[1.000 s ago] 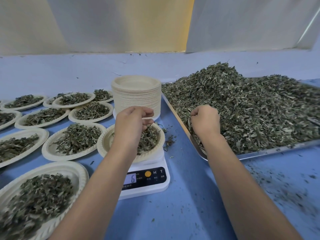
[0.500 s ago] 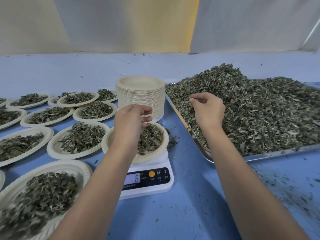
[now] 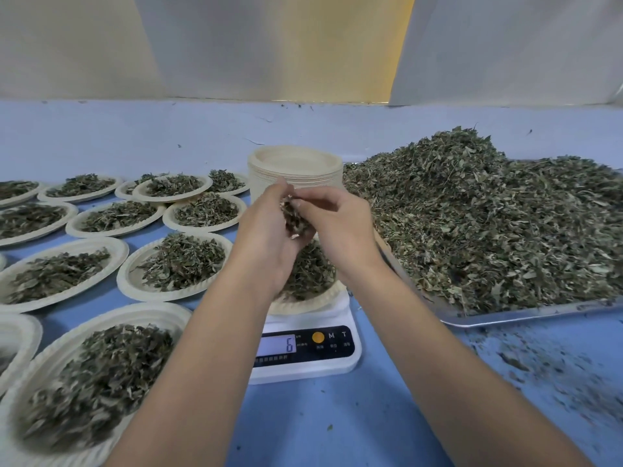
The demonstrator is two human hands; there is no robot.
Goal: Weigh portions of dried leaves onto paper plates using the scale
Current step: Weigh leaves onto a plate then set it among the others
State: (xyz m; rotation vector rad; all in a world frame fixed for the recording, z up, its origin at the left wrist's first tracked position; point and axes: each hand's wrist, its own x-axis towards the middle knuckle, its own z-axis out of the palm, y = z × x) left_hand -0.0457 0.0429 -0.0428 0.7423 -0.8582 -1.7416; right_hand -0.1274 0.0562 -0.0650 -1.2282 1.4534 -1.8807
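1. Grip, above the scale [image 3: 305, 364]: left hand [image 3: 266, 241] cups a clump of dried leaves [image 3: 295, 217], right hand [image 3: 340, 227] pinches it. Plate [image 3: 313, 305] on scale part-filled; display 6.
2. Risk: clump drops whole, causing overshoot; flakes miss the plate rim.
3. Blue desk [image 3: 337, 426], crumbs right of scale; heaped tray [image 3: 505, 319] right, filled plates [image 3: 128, 281] left; pale wall [image 3: 236, 45] behind.

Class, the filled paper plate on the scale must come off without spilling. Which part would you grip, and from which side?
Probably grip the plate by its crimped rim at the near edge, from the front: dried leaves heap in the middle, the rim there is bare, and a neighbouring plate, the stack and the tray crowd the other sides.
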